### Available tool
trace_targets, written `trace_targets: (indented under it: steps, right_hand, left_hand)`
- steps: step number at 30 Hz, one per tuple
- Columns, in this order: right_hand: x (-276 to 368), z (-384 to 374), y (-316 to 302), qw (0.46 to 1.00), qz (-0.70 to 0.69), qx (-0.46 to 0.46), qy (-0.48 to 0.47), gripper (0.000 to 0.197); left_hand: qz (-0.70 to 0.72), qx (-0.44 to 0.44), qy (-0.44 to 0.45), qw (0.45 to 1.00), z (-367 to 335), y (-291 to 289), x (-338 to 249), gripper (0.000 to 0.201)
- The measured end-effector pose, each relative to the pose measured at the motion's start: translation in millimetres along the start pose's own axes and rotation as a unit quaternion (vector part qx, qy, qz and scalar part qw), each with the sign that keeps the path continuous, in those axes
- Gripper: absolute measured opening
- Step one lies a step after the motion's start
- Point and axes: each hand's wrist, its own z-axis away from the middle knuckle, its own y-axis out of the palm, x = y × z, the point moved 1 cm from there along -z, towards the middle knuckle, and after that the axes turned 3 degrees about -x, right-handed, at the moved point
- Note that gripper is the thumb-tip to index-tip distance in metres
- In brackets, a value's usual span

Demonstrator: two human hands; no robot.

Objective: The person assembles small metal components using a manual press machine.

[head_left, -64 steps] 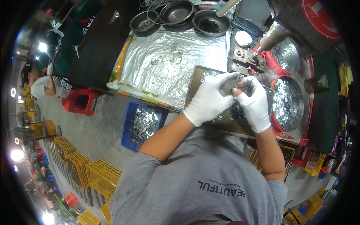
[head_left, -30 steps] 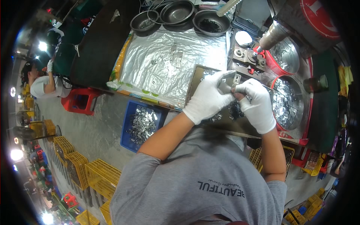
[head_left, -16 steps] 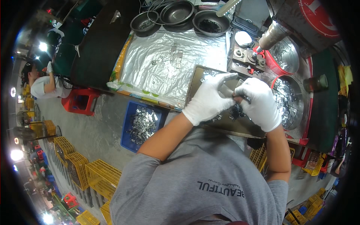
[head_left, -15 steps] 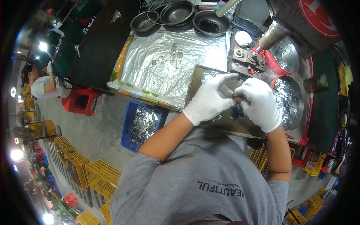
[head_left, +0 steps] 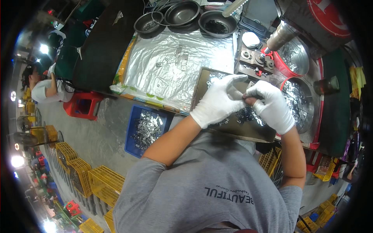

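Observation:
Both my hands wear white gloves and meet over a shallow brown tray (head_left: 248, 133) in front of my body. In my left hand (head_left: 217, 100), the upper finger stretches out while the thumb and other fingers curl toward the right fingertips. My right hand (head_left: 269, 104) is closed in a pinch, its bare fingertips showing past the glove. Whatever lies between the fingers is too small or hidden to name. Dark small metal parts (head_left: 244, 115) lie in the tray under the hands, and shiny metal parts (head_left: 215, 77) sit at its far side.
A press tool (head_left: 258, 58) stands beyond the tray at right, near red-rimmed bowls (head_left: 286, 70) of metal pieces. Loose plates (head_left: 182, 58) lie on the foil-covered table (head_left: 149, 77). Dark bowls (head_left: 182, 13) stand behind. A blue bin (head_left: 130, 145) of metal pieces is at left. Another person sits far left.
My right hand has shifted slightly right and down, its fingertips still near the left ones. More shiny pieces show in the tray beside it. My left hand has hardly moved.

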Motion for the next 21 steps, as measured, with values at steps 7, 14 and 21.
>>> trace_targets:
  steps: [7, 14, 21]
  right_hand:
    - [1.2, -1.7, 0.5, 0.999, 0.03, -0.007, 0.01, 0.013]
    - [14.2, -2.1, 0.0, 0.988, 0.141, -0.042, -0.04, 0.013]
    - [11.3, -1.9, 2.5, 0.987, 0.096, -0.078, -0.102, 0.014]
  left_hand:
    - [-0.033, -0.001, 0.038, 0.999, -0.2, 2.5, -2.2, 0.061]
    - [-0.09, -0.013, 0.043, 0.995, 0.7, 2.2, -3.6, 0.059]
    - [-0.025, -0.011, 0.058, 0.998, 0.9, -2.9, 1.5, 0.061]
